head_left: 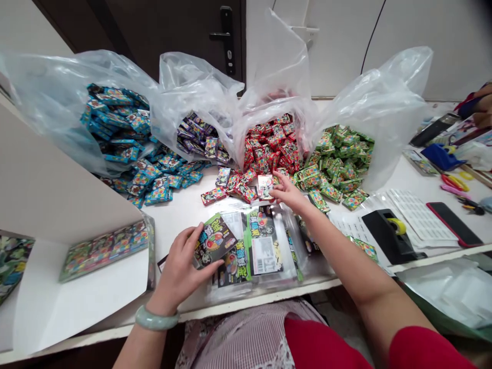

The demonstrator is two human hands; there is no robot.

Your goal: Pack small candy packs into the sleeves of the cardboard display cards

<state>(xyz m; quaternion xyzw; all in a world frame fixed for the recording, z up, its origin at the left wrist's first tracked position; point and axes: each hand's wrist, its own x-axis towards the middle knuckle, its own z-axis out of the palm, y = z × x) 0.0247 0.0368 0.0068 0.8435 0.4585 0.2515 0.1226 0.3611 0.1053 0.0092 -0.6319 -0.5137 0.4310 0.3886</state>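
Observation:
My left hand, with a pale green bangle at the wrist, is closed on a black-and-green printed packet, its thumb and fingers at the packet's left side. Beneath that lie clear plastic sleeves and more printed packets near the table's front edge. Further back, my right hand has its thumb and index finger at the right edge of a small red box whose pale face is turned up. Several loose red boxes lie just left of it, before a clear bag of red boxes.
Clear bags hold blue packs, purple packs and green packs. At left stands a white open carton. A black tape dispenser, label sheets, a phone and scissors lie at right.

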